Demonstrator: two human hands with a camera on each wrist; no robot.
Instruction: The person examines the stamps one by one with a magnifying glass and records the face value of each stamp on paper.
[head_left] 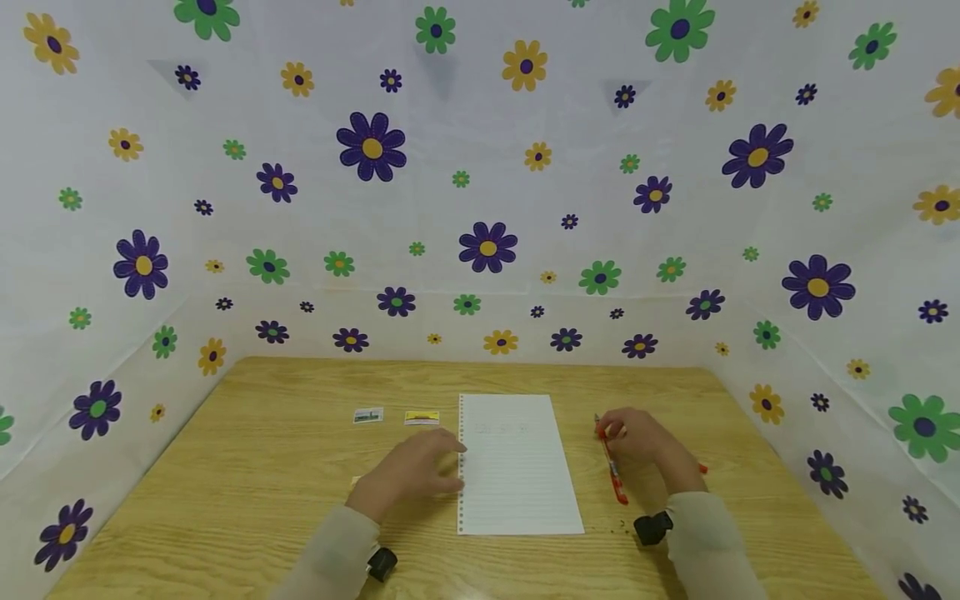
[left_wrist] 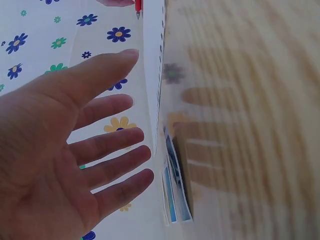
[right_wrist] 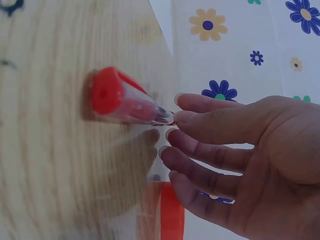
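A lined sheet of paper (head_left: 510, 492), with a row of punched holes down its left side and faint marks near the top, lies flat on the table. My left hand (head_left: 412, 471) hovers at its left edge, fingers extended and apart, holding nothing; whether the fingertips touch the paper, I cannot tell. To the right of the sheet, thumb and forefinger of my right hand (head_left: 637, 433) pinch a red pen (head_left: 617, 482) near its far, pointed end. The pen's near end, with a red clip (right_wrist: 107, 92), points back toward the wrist camera.
Two small printed cards (head_left: 368, 415), (head_left: 422, 417) lie left of the sheet's top. A red object (head_left: 702, 468), kind unclear, sits partly hidden behind my right wrist. Dark specks (head_left: 621, 527) mark the wooden table (head_left: 285, 417). Flowered white sheeting (head_left: 465, 200) encloses the back and sides.
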